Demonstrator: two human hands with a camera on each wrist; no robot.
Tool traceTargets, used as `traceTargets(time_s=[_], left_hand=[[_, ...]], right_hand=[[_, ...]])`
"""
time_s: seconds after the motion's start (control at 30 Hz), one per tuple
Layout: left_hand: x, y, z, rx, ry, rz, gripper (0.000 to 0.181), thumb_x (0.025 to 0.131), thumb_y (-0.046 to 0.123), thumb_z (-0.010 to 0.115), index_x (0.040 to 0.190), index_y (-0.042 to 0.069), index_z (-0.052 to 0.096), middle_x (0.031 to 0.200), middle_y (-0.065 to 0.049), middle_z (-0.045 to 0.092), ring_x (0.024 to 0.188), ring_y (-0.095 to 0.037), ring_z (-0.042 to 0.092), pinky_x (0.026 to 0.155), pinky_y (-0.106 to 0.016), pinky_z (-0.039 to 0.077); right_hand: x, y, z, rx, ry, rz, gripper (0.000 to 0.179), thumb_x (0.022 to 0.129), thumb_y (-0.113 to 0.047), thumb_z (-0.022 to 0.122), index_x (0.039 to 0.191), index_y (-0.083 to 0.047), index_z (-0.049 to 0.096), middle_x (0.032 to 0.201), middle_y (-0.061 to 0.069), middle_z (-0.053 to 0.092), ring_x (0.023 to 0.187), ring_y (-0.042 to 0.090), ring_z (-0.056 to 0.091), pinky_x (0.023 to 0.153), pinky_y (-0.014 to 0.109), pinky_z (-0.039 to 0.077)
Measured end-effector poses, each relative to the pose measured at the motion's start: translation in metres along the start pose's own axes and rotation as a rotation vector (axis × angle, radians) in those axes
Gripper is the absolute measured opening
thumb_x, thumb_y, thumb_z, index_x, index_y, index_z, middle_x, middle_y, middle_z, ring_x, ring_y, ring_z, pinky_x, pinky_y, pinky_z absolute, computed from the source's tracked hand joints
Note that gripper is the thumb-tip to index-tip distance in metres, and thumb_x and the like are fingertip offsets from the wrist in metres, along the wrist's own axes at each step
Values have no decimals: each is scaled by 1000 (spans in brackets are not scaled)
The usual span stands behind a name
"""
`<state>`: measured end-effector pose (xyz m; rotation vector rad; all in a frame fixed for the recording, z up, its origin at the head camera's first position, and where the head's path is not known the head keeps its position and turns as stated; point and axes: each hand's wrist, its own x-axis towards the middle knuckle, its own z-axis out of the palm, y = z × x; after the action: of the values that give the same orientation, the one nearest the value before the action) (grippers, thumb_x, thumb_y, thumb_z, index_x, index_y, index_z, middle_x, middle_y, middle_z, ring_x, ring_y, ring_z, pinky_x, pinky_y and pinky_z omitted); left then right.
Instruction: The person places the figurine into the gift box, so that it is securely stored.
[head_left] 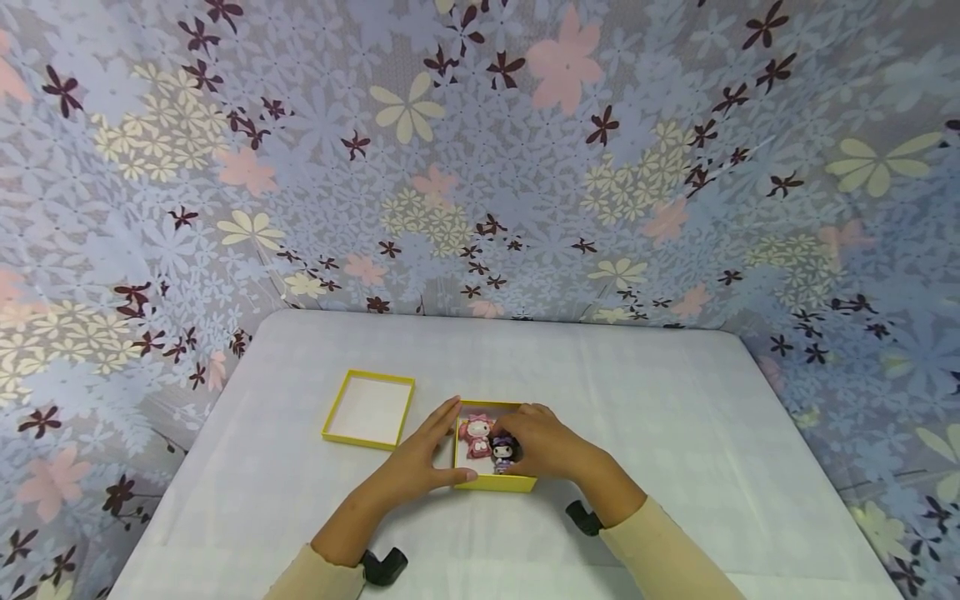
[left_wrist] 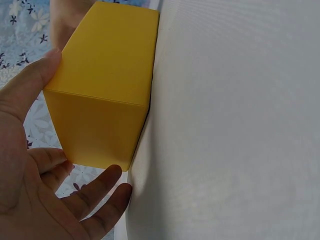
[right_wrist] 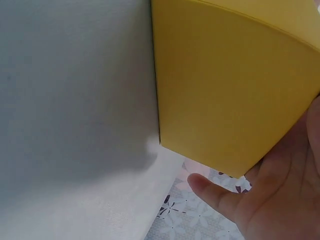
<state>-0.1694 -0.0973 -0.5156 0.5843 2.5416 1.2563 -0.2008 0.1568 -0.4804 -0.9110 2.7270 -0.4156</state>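
Note:
A yellow open-topped box with a white inside sits on the white table. In it lie a pink-and-white toy figurine with a bow and, to its right, a smaller dark purple figurine with a white face. My left hand steadies the box from the left, thumb at the near corner and fingers by the far one; the thumb lies on the yellow edge in the left wrist view. Reaching over the right wall, my right hand pinches the dark figurine between thumb and fingers. Box walls hide those fingertips in the right wrist view.
A square yellow-edged lid, white side up, lies left of the box. Floral fabric hangs behind the white-covered table. Each wrist carries a black camera mount, one by the left sleeve, another by the right.

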Motion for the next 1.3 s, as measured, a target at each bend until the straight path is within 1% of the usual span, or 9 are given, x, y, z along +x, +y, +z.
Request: traceTargets(time_s=[0.17,0.43,0.67,0.77,0.97,1.1,1.2,1.3], left_hand=[[0,0,0,0,0,-3,105,79,64,76,159,47,9,172,12,7,158,-23,18,124,-54,28],[0,1,0,-6,2,-5,105,79,65,75,159,48,9,172,13,7,158,-22,18,124,-54,28],[0,0,1,-1,-5,0,105,79,64,76,159,47,10,172,12,8,157,-23,20,123,-53,30],[1,1,1,2,-6,-3,105,79,63,76,159,47,10,172,12,7,157,-23,21,123,-54,30],[1,1,1,6,-13,-37,106,80,61,78,158,50,8,171,17,5,158,-20,17,125,-54,27],[1,3,0,20,-10,-27,106,80,63,77,159,48,9,172,14,7,158,-22,16,124,-55,27],[1,3,0,22,-8,-23,106,80,63,76,160,47,9,172,13,8,158,-23,16,124,-56,27],[0,4,1,18,-7,-20,105,80,62,77,160,46,10,172,12,9,158,-23,15,124,-55,26]], right_hand=[[0,-1,0,-1,-6,7,53,77,-31,90,123,-16,68,122,-3,71,116,20,56,117,53,35],[-2,0,-2,28,-3,-7,53,78,-29,89,125,-15,67,125,-2,69,119,22,56,109,50,44],[-5,3,-2,70,8,-24,54,80,-32,87,126,-15,65,127,-1,66,125,23,55,109,50,45],[-7,3,-3,112,12,-10,55,80,-33,87,127,-15,65,127,-1,65,126,22,55,111,50,45],[-12,5,-6,211,29,36,56,80,-35,87,128,-15,65,128,-1,65,126,23,57,109,49,48],[-16,7,-4,283,71,68,58,80,-38,86,129,-17,64,133,-1,63,129,25,56,108,50,48],[-21,9,-3,349,116,61,58,81,-38,85,130,-18,63,135,0,61,131,27,55,108,53,47],[-24,11,-1,411,140,57,59,81,-37,85,132,-19,62,137,-1,60,134,29,53,110,57,45]])
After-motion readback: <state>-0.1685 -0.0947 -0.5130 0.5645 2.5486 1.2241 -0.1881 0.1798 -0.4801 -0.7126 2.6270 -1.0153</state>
